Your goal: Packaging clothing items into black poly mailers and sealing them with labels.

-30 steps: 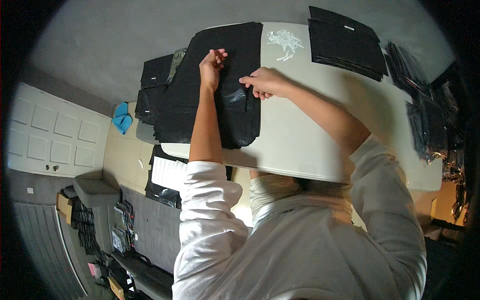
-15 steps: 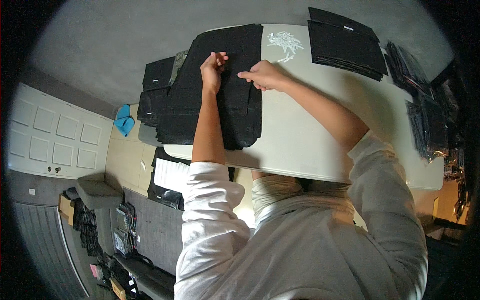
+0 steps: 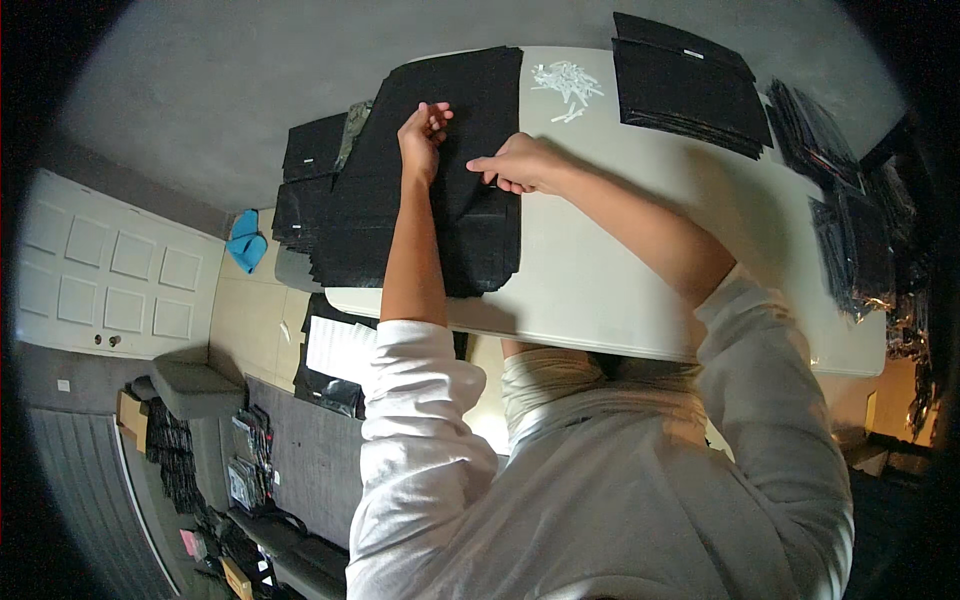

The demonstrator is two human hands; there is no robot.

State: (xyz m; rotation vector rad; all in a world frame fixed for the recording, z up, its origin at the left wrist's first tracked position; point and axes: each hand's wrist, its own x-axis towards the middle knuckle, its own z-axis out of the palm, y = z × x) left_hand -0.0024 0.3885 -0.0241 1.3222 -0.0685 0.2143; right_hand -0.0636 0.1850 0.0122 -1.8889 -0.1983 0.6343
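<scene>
A stack of black felt-like sheets covers the left part of the white table. My left hand is over its middle, fingers loosely curled and apart, with nothing visible in them. To its right, my right hand is closed at the stack's right side, thumb and forefinger pointing left. A dark fold of the top sheet rises beneath its fingers, and they appear to pinch it; the exact grip is hard to see. A tiny white spot shows under these fingers.
Small white strips lie heaped beyond my right hand. Black felt pieces with white labels are stacked at the far right and left of the table. Clear-wrapped dark packs line the right edge. A blue item lies by the white door.
My right hand has shifted slightly left and down, its fingers curling more, and the fold of the black sheet below it has moved left. My left hand has barely moved.
</scene>
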